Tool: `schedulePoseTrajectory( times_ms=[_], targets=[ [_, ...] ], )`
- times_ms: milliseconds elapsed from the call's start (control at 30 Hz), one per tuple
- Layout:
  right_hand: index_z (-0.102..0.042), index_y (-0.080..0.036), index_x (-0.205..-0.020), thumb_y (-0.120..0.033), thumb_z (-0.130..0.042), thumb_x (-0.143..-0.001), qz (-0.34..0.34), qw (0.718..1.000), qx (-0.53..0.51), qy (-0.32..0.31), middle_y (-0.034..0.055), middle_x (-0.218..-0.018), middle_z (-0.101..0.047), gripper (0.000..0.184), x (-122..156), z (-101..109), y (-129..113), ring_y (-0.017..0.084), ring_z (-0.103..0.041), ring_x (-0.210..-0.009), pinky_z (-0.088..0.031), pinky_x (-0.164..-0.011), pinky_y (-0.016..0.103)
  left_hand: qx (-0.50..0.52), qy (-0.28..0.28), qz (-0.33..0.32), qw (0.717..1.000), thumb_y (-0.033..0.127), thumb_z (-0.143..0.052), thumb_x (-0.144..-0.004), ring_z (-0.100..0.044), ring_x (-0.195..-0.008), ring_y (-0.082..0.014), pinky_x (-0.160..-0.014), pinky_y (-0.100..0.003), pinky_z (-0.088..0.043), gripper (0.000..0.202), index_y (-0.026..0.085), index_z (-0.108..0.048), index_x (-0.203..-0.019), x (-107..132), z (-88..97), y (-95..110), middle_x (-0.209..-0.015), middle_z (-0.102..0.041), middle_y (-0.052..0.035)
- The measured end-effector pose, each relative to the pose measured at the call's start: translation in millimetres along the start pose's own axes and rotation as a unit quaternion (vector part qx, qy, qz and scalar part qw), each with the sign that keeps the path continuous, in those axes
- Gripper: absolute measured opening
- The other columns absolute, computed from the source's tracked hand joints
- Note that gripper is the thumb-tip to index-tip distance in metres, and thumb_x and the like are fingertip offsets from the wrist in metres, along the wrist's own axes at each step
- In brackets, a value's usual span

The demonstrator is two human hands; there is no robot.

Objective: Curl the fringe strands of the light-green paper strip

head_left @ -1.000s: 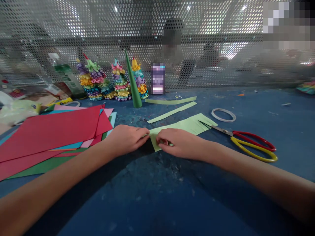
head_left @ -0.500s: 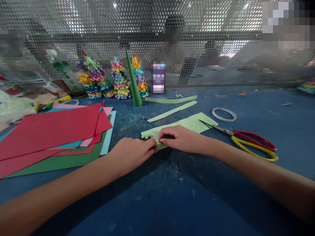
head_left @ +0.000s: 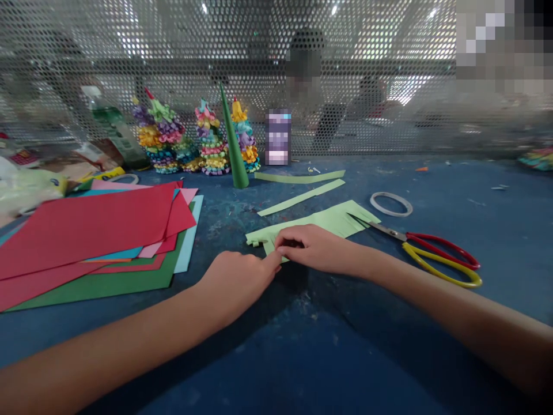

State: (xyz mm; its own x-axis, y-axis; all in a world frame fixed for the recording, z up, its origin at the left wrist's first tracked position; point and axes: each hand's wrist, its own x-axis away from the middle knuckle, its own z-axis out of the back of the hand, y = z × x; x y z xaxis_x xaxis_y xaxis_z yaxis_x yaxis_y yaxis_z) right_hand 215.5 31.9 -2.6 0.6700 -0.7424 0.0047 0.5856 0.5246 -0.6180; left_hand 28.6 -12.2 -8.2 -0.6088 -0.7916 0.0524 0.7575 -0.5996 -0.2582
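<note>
A light green fringed paper strip (head_left: 328, 221) lies on the blue table (head_left: 302, 357). My right hand (head_left: 315, 248) pinches the near left end of this strip, fingers curled over it. My left hand (head_left: 239, 279) rests on the table beside it, fingers curled, with its fingertips touching the same paper end. Two narrow light green strips (head_left: 302, 197) lie just behind. Red and yellow scissors (head_left: 432, 253) lie to the right of the fringed strip.
A stack of red, green, pink and blue paper sheets (head_left: 95, 236) covers the left. A dark green paper cone (head_left: 233, 144) and colourful paper trees (head_left: 203, 144) stand at the back by a perforated metal screen. A tape ring (head_left: 391, 203) lies near the scissors.
The left end of the fringed strip has been unfolded to the left. My left hand has slid back toward me and right, meeting my right hand at the paper's edge.
</note>
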Motion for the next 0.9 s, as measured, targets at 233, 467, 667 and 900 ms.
schedulePoseTrajectory(
  times_ms=[233,467,667,900],
  targets=[
    [-0.061,-0.021,-0.084,-0.023,-0.046,-0.084,-0.005,1.0,-0.027,-0.01,-0.0005,-0.079,-0.062,0.015,1,4,7,0.012,-0.054,-0.072,-0.037,-0.061,0.023,0.075,-0.009,0.044,0.996,0.063,-0.033,-0.087,-0.064,-0.056,-0.0262,-0.044,-0.026,-0.037,0.049,0.022,-0.048,-0.11,0,-1.0,-8,-0.066,-0.066,-0.0032],
    [-0.061,-0.02,-0.084,-0.022,-0.047,-0.084,-0.015,0.999,-0.046,-0.011,-0.0003,-0.079,-0.062,0.014,1,3,7,0.013,-0.054,-0.071,-0.036,-0.06,0.023,0.069,-0.024,0.016,0.997,0.038,-0.033,-0.095,-0.062,-0.056,-0.0216,-0.044,-0.023,-0.029,0.024,0.026,-0.052,-0.102,-6,-1.8,-15,-0.065,-0.064,-0.0009],
    [-0.06,-0.02,-0.084,-0.022,-0.047,-0.084,0.006,0.999,-0.032,0.002,-0.0007,-0.079,-0.062,0.013,1,1,7,0.012,-0.054,-0.07,-0.036,-0.06,0.022,0.204,0.011,0.041,0.978,0.044,-0.034,-0.094,-0.06,-0.061,-0.0184,-0.049,-0.024,-0.028,0.028,0.028,-0.055,-0.102,-10,-9.9,-27,-0.068,-0.063,0.0019],
    [-0.057,-0.021,-0.096,-0.03,-0.052,-0.085,0.012,0.995,0.047,0.089,-0.0017,-0.072,-0.059,0.015,2,-16,0,0.012,-0.049,-0.062,-0.031,-0.053,0.023,0.394,0.022,0.069,0.916,0.045,-0.036,-0.093,-0.056,-0.067,-0.014,-0.055,-0.024,-0.031,0.034,0.021,-0.059,-0.084,-17,-9.7,-38,-0.074,-0.061,0.0021]
  ],
)
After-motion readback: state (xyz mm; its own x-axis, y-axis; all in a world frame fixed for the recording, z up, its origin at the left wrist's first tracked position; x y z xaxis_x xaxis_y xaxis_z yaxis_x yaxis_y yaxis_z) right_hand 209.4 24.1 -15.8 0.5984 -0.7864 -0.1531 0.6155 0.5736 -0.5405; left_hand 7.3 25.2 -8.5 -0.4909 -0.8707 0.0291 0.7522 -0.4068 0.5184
